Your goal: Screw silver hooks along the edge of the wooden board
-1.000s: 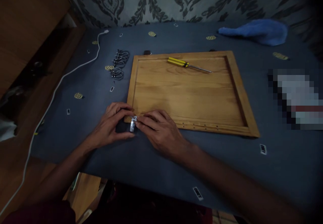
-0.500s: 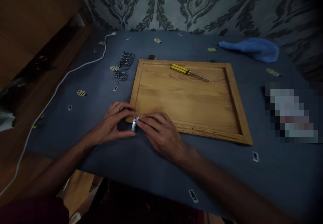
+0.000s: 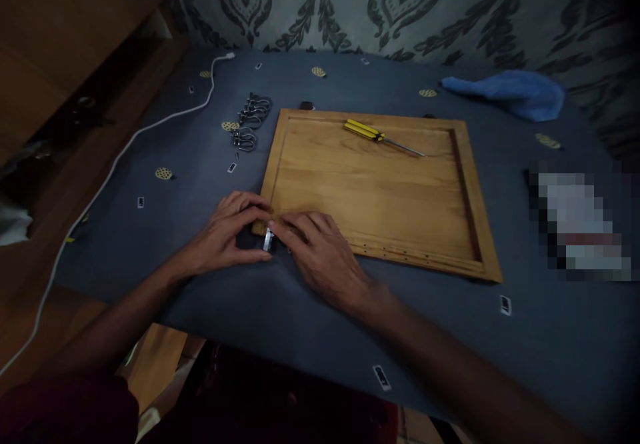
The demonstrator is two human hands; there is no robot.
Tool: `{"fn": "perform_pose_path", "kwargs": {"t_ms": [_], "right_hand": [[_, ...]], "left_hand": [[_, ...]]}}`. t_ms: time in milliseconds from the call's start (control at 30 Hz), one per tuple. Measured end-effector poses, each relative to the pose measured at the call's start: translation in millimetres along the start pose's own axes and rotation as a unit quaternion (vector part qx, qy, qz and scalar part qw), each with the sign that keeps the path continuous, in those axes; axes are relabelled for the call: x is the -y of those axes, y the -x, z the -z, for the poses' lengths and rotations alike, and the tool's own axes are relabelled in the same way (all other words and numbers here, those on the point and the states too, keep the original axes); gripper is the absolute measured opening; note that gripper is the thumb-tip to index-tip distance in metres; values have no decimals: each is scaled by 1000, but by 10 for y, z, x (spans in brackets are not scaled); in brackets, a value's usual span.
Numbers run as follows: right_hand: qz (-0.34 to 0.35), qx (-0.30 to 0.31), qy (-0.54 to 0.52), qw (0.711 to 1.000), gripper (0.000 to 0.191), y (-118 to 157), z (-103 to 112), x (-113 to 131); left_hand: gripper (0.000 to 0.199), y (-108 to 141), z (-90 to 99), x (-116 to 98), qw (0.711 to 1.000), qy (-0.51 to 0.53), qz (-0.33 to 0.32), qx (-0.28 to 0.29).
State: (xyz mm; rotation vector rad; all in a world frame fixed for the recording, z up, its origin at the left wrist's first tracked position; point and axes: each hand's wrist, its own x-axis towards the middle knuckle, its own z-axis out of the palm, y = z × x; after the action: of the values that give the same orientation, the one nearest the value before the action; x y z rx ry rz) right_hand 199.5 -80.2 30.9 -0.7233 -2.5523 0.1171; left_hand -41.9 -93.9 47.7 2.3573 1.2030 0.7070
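A framed wooden panel (image 3: 360, 191) lies flat on the cloth-covered table, with a row of small holes along its near edge. At its near left corner sits a small silver metal hinge (image 3: 269, 239), its arm sticking out over the edge. My left hand (image 3: 227, 234) is closed round it, thumb at the near end and forefinger at the far end. My right hand (image 3: 323, 251) presses its fingertips at the hinge's upper part, covering it; what else they hold is hidden. A yellow-handled screwdriver (image 3: 365, 130) rests on the far part of the panel.
Several metal clamp-like fittings (image 3: 254, 112) lie left of the panel. A white cable (image 3: 150, 126) runs down the left side. At the back right is a blue cloth (image 3: 520, 94); a blurred-out object (image 3: 580, 224) lies on the right. Wooden furniture (image 3: 75, 51) borders the left.
The view has shifted slightly. My right fingers have moved over the hinge's upper part, which showed before. My left hand stays at the hinge.
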Motion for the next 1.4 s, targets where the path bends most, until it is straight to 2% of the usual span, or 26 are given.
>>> {"fn": "perform_pose_path", "kwargs": {"t_ms": [267,467,700,867,1000,1067,1133,1200,1300,1400], "right_hand": [[-13,5,-36,999,45,2,9,-10],[-5,-23,-45,999,43,6,-1,-12],[-35,-16,-80,996,38,6,10,-7],[-35,-39,-39,998,23,-4,21,8],[-73,-56,3,996,8,-14,-1,24],[-96,-57,11,994,9,-17,19,-11],[-127,-56,16,990,13,-39,88,-130],[-179,-61,26,982,11,-99,209,-348],[-280,-72,61,955,38,-260,431,-781],[-354,-43,82,931,39,-418,581,-1143]], "left_hand": [[48,4,15,-17,1000,-9,16,13],[48,6,18,-12,1000,-19,18,12],[47,13,17,6,999,-13,27,13],[43,54,-31,47,1000,-20,17,-6],[42,83,-116,151,999,-22,-4,-27],[42,86,-140,179,999,-22,-3,-34],[43,79,-142,182,999,-16,-5,-38],[44,66,-131,173,999,-8,-7,-36],[43,48,-114,167,999,-8,-4,-32],[41,38,-109,176,1000,-17,-4,-22]]}}
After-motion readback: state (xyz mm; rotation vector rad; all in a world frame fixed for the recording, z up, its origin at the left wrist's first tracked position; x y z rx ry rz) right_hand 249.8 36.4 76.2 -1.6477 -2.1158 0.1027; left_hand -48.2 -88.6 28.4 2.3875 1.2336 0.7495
